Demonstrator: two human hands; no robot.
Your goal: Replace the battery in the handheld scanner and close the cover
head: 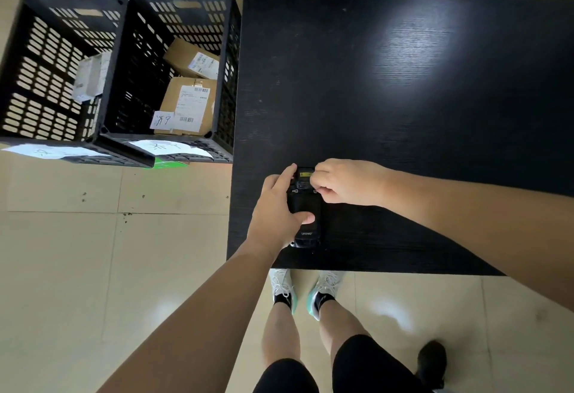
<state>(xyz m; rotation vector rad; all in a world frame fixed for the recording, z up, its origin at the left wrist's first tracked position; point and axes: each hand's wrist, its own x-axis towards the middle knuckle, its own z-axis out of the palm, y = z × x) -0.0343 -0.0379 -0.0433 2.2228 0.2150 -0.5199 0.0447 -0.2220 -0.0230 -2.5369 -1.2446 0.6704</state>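
Lying back-up near the near edge of the black table (403, 113), the handheld scanner (306, 209) is clamped by the left hand (276, 209), thumb across its cover. The right hand (348, 181) pinches at its far end; what it pinches I cannot tell. Beyond, two black crates (124, 66) hold cardboard parcels (189, 103).

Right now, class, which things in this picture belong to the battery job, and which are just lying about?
Part of the job:
handheld scanner
left hand
right hand
table

Just lying about:
two black crates
cardboard parcels
paper labels
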